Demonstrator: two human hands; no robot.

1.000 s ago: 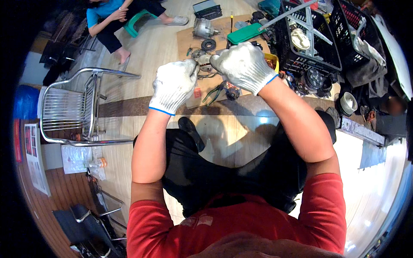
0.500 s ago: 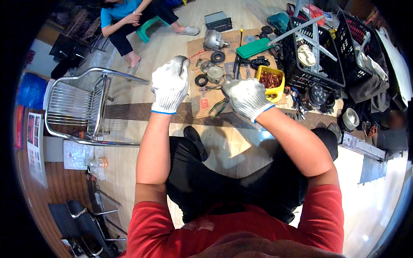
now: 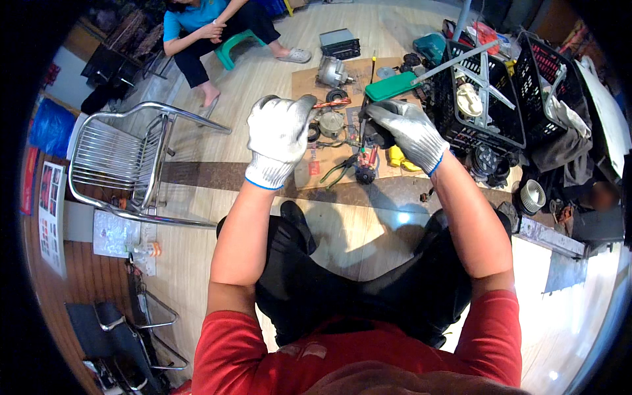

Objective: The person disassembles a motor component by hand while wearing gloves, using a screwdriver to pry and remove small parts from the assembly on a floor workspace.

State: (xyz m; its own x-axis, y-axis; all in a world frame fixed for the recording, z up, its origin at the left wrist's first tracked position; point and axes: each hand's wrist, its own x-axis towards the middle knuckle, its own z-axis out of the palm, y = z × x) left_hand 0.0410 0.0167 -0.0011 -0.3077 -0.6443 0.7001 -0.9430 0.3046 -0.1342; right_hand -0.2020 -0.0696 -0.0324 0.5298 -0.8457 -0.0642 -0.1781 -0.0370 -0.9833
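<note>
My left hand [image 3: 280, 131], in a white knitted glove, is closed around a twisted bundle of red and copper-coloured wire [image 3: 334, 103], whose end sticks out to the right. My right hand [image 3: 409, 128], gloved too, has its fingers pinched together beside a dark upright rod [image 3: 362, 131]; what they hold, if anything, cannot be made out. Below the hands, on flattened cardboard [image 3: 306, 172], lie green-handled pliers [image 3: 339, 170] and a dark round part [image 3: 365, 174] near red pieces. A round metal housing [image 3: 331, 124] sits between the hands. The yellow scoop-like container [image 3: 398, 158] is mostly hidden by my right hand.
Farther off lie a silver motor-like part [image 3: 334, 71] and a green-handled tool [image 3: 393, 88]. Black plastic crates [image 3: 484, 125] stand at the right. A metal chair [image 3: 118, 161] is at the left. Another person [image 3: 197, 29] sits on a green stool [image 3: 235, 45] at the far left.
My left hand has moved right, and the wire bundle in it shows more clearly. My right hand has moved right and up, over the yellow container, uncovering the dark round part by the pliers.
</note>
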